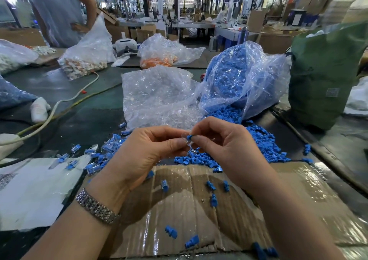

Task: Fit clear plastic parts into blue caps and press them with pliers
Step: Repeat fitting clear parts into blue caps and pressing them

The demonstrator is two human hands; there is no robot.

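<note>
While the two hands meet at mid-height above the counter (83, 108), everything around them seems laid out for short reaches. Farthest left, on a white sheet (29, 196), lie finished pieces (90, 167), blue with clear bodies showing, probably dropped there to keep done work apart from loose stock. Next comes the left hand (143, 150), a metal watch (97, 208) on its wrist, its thumb and curled fingers pinching a clear plastic part (189, 147); the part is small and see-through, so its exact shape is hard to make out. Touching it from the other side is a blue cap (189, 137), pinched in the fingertips of the right hand (225, 146). Held up close to the camera like this, the two pieces can be lined up by eye, so the step in hand looks like the fitting itself.

Behind the hands, a bag of clear parts (157, 94) lies open toward the person, and just right of it a bag of blue caps (239, 74) has spilled a pile of caps (260, 142) toward the right hand, likely so each hand draws from its own side. Flattened cardboard (199, 210) under the forearms catches stray caps. Farthest right stands a green sack (326, 76). No pliers show anywhere, so pressing seems to come later.
</note>
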